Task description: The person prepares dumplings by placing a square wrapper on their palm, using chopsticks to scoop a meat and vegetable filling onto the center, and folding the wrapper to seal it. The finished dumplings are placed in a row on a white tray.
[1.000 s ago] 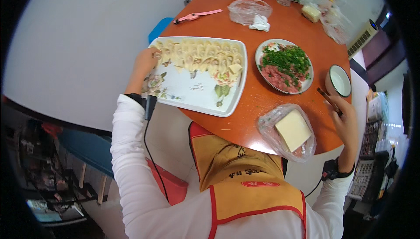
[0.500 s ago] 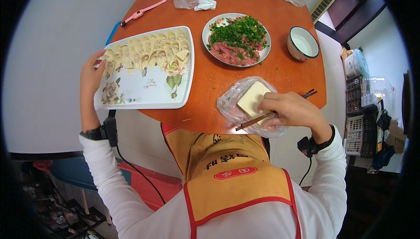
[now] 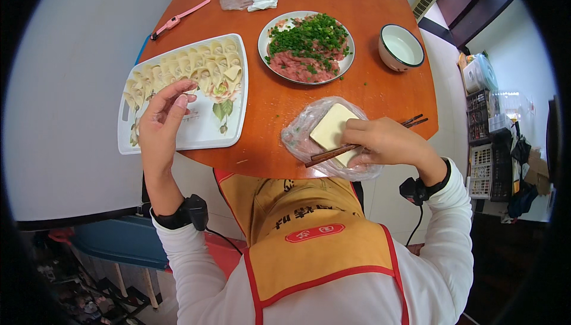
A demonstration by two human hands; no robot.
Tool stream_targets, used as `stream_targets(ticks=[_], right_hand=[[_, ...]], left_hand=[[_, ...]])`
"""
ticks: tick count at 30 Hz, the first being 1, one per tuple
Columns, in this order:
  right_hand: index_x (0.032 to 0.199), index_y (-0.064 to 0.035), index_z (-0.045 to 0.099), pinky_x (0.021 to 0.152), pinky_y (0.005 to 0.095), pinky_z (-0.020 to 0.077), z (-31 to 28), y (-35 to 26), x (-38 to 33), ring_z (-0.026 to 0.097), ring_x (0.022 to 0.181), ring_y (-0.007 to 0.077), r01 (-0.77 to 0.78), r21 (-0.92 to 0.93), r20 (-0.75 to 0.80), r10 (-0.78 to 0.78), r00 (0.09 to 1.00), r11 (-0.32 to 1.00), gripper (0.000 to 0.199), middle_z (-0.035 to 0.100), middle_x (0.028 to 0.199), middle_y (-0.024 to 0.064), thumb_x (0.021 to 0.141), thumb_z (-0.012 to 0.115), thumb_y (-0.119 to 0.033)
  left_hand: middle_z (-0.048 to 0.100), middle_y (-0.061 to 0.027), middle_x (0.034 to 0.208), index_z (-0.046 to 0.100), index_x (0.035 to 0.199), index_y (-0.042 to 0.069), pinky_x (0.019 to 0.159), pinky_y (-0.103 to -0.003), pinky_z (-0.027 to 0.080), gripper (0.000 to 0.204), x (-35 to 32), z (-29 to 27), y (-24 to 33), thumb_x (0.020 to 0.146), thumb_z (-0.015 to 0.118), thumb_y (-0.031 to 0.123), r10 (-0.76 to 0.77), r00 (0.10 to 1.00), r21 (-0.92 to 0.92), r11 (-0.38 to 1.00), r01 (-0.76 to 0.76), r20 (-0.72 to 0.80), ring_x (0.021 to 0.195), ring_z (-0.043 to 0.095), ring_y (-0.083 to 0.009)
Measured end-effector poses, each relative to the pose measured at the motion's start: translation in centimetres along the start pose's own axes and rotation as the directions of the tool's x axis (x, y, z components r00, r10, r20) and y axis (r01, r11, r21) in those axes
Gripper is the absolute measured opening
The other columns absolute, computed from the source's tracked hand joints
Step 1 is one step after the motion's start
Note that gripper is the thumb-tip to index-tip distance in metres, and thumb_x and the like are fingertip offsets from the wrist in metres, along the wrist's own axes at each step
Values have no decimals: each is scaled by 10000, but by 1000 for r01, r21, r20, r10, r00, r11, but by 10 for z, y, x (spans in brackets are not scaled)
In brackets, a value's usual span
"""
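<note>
Drawn off the left edge of the tray (image 3: 201,137), a person's left hand (image 3: 165,113) hovers, fingers loosely curled and apart — while the right hand (image 3: 383,140) grips chopsticks (image 3: 328,155) and touches square wrappers (image 3: 328,125) resting on a plastic bag (image 3: 296,137).

White sleeves (image 3: 447,238), red-edged yellow apron (image 3: 315,256)

On the table (image 3: 259,125), the tray (image 3: 205,136) is at the left; dumplings (image 3: 184,63) lie in its far part. To the right of it is the plate (image 3: 347,62), with meat (image 3: 303,68) and, upon this, greens (image 3: 309,36). The bowl (image 3: 389,57) is further right. Before the plate, wrappers (image 3: 327,124) lie on a bag (image 3: 299,133), with chopsticks (image 3: 327,155) across them. Behind the tray are a watch (image 3: 173,22) and, to its right, a tissue (image 3: 262,0).
</note>
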State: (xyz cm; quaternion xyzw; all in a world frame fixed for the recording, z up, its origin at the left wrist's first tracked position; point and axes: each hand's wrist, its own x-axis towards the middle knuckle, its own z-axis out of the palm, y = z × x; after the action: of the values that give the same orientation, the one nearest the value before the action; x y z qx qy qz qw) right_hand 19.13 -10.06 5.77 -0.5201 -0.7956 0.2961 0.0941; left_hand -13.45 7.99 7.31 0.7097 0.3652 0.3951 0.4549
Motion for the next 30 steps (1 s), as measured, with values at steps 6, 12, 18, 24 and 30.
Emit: stream_targets(ticks=[6,12,18,24,30], right_hand=[[969,-53,530,660,422,456,2,8,0,575,811,336,25,40,-40,-23,999,999,273,561,893,102,775,681,-174],[921,-12,608,674,408,454,1,20,2,574,781,342,82,207,-92,-64,994,975,175,598,836,149,815,643,-147],[927,-1,645,666,377,457,-5,23,3,579,729,329,38,255,-73,-20,997,966,182,624,805,162,850,620,-164],[897,9,646,615,341,448,-5,28,4,563,641,235,-24,337,-58,46,997,941,214,605,711,145,859,628,-201],[786,-16,631,462,251,347,-22,34,4,430,509,56,-284,586,-56,388,920,759,290,466,549,1,889,623,-287]], left_hand=[[622,-102,1094,579,1146,-5,776,-258,444,259,-4,10,-2,914,507,83,-34,999,-86,996,38,37,903,570,-133],[635,-100,1074,597,1111,1,766,-251,444,236,-10,18,-7,900,536,85,-48,994,-225,972,70,99,898,586,-121],[615,-117,1083,567,1136,-7,765,-245,446,247,-11,29,-8,914,513,86,-35,977,-305,947,99,209,904,577,-131],[609,-122,1090,572,1118,-9,758,-240,447,239,-13,42,-7,904,505,72,-62,959,-333,930,156,277,891,582,-135],[612,-115,1111,532,1186,-13,802,-266,485,283,-17,67,-13,932,490,105,-105,851,-508,762,402,515,948,597,-154]])
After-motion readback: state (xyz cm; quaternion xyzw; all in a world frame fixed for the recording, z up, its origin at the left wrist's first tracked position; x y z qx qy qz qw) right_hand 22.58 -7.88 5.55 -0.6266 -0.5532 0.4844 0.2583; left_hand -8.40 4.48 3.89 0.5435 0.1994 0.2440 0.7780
